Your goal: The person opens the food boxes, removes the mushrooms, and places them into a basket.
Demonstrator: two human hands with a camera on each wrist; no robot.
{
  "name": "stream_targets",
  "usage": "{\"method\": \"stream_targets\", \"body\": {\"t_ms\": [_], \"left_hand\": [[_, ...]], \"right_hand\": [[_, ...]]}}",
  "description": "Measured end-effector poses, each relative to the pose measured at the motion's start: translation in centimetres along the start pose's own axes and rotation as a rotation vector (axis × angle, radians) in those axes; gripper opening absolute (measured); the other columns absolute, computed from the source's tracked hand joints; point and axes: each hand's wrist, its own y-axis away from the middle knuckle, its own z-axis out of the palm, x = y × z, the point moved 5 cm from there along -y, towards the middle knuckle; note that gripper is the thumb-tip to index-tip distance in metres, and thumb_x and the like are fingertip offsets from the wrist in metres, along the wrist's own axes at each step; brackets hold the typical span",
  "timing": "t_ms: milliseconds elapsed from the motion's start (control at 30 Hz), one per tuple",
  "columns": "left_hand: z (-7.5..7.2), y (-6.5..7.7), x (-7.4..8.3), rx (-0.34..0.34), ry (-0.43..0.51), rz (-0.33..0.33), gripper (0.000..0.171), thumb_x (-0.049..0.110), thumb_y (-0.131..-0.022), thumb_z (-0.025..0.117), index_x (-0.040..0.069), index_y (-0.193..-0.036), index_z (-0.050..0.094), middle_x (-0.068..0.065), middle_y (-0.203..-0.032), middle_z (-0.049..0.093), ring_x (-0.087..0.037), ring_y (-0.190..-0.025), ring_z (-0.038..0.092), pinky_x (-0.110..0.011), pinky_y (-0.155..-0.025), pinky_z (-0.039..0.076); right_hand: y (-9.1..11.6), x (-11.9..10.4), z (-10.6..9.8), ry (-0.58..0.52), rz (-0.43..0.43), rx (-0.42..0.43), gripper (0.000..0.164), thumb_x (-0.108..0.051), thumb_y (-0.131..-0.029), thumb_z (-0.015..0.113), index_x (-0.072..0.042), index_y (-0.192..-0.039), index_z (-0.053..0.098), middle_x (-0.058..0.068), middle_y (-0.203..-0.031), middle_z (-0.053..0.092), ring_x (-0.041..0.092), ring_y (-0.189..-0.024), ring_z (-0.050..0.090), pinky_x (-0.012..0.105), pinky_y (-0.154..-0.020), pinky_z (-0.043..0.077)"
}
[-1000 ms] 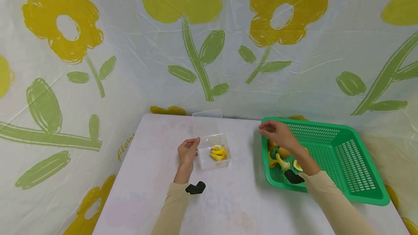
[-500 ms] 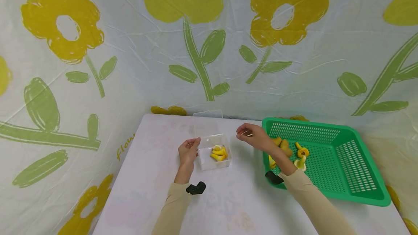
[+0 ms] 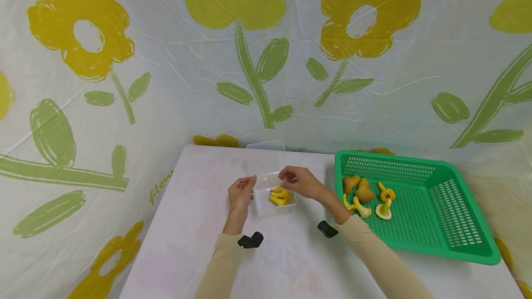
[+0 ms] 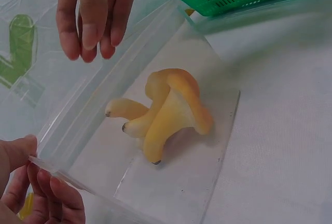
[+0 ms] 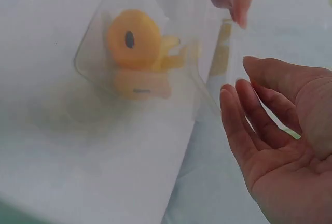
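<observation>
While left hand [image 3: 240, 194] pinches clear box [image 3: 262, 208], right hand [image 3: 302, 182] hangs parted by raised lid [image 3: 266, 157]; green basket [image 3: 420, 213] near table's [image 3: 183, 234] right edge.

Head view looked forward and down from above, farthest off: patterned cloth [image 3: 187, 59] filled upper part of frame, tabletop [image 3: 187, 234] lower. Left wrist view sat close, looking down into clear box [image 3: 274, 212], tilted so box ran diagonally; left hand [image 3: 240, 194] lay at lower left. Right wrist view, also close, faced box from another side, right hand [image 3: 302, 182] at right edge. All three shared box; head and left wrist shared green basket [image 3: 420, 216], cropped at latter's upper right.
</observation>
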Motion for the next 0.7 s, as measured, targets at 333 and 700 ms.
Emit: {"method": "stream_targets", "body": {"t_ms": [333,700], "left_hand": [[-0.1,-0.3,-0.2,0.0,0.03,0.033,0.025,0.023,-0.093,0.079,0.002,-0.104,0.072,-0.003,-0.084,0.067,-0.015,-0.07,0.053,-0.02,-0.053,0.045],[0.0,-0.1,0.0,-0.007,0.068,0.052,0.025,0.021,-0.092,0.08,0.0,-0.103,0.072,-0.001,-0.08,0.065,-0.011,-0.067,0.052,-0.019,-0.051,0.045]], "right_hand": [[-1.4,-0.4,3.0,0.175,0.05,-0.117,0.024,0.005,-0.095,0.068,0.007,-0.119,0.066,0.022,-0.115,0.068,0.031,-0.101,0.062,0.043,-0.097,0.054],[-2.2,-0.5,4.7,0.35,0.026,-0.137,0.015,0.003,-0.094,0.07,0.003,-0.11,0.071,0.011,-0.102,0.071,0.023,-0.086,0.059,0.04,-0.093,0.056]]}}
